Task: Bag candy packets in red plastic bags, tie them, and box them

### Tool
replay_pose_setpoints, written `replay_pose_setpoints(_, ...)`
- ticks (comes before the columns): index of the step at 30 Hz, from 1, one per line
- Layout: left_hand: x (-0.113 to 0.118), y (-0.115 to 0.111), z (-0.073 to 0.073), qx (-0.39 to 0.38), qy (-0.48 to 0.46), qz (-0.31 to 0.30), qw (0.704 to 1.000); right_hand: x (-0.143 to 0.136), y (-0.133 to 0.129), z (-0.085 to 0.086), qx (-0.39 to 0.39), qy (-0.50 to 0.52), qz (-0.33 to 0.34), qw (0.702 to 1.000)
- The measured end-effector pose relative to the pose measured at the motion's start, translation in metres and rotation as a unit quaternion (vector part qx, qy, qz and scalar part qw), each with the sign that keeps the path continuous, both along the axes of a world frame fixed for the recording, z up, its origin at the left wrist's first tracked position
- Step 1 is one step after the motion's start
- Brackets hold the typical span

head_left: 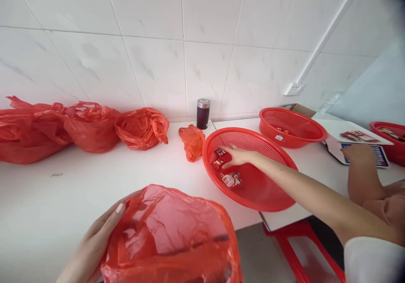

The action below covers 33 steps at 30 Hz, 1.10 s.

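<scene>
My left hand (103, 234) grips the side of a thin red plastic bag (177, 232) at the lower middle. The bag's mouth gapes toward me; dark shapes show dimly low inside it. Over to the right, my right hand (238, 155) reaches into a red perforated plastic basket (253, 194). Its fingers are apart, just beside small red wrapped packets (218, 163) near the basket's left wall. Nearer me in the same basket lies a white-and-red printed packet (231, 179). A small crumpled red bag (192, 143) rests against the basket's outer left side.
Several filled red bags (91, 127) line the back left of the white table (79, 190). A dark tumbler (203, 114) stands by the wall. Rightward are another red basket (292, 139), a scale with packets on its white tray (335, 127), a person's hand (359, 153) and a red stool (289, 249).
</scene>
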<state>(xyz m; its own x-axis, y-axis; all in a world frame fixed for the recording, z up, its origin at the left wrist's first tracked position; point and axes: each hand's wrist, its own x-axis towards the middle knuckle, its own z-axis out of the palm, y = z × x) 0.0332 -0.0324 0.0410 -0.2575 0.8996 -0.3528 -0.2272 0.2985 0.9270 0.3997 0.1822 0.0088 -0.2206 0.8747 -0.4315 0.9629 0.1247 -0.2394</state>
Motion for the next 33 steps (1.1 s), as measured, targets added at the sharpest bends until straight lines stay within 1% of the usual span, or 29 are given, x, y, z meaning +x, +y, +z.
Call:
replay_pose_setpoints(2,-0.003,0.0,0.001,-0.005,-0.013,-0.011,1.0,-0.013,0.007,-0.018,0.036,-0.017,0.029,0.999)
replay_pose_setpoints(4,-0.006,0.0,0.001,0.013,0.03,-0.016,0.999,-0.022,0.012,-0.031,0.082,-0.037,0.035,0.995)
replay_pose_setpoints(6,-0.008,0.002,0.0,0.033,0.083,-0.027,0.996,-0.023,0.019,-0.036,0.112,-0.046,0.031,0.992)
replay_pose_setpoints(8,-0.007,0.003,-0.003,0.04,0.094,-0.036,0.994,-0.018,0.026,-0.035,0.121,-0.045,0.03,0.991)
replay_pose_setpoints(11,-0.004,0.005,-0.007,0.04,0.064,-0.038,0.996,-0.006,0.033,-0.027,0.124,-0.045,0.025,0.991)
replay_pose_setpoints(14,-0.002,0.006,-0.01,0.042,0.049,-0.037,0.997,0.003,0.035,-0.023,0.125,-0.053,-0.012,0.991)
replay_pose_setpoints(17,0.0,0.006,-0.013,0.043,0.035,-0.033,0.998,0.009,0.036,-0.026,0.111,-0.052,-0.052,0.991)
replay_pose_setpoints(19,0.001,0.006,-0.016,0.045,0.028,-0.032,0.998,0.013,0.035,-0.028,0.098,-0.039,-0.061,0.993)
replay_pose_setpoints(22,0.003,0.006,-0.019,0.052,0.026,-0.03,0.998,0.017,0.034,-0.028,0.099,-0.018,-0.072,0.992)
replay_pose_setpoints(29,0.003,0.008,-0.028,0.057,0.011,-0.012,0.998,0.026,0.028,-0.013,0.11,0.027,-0.101,0.988)
replay_pose_setpoints(33,0.005,0.01,-0.031,0.06,0.006,-0.012,0.998,0.025,0.024,-0.009,0.088,0.034,-0.119,0.988)
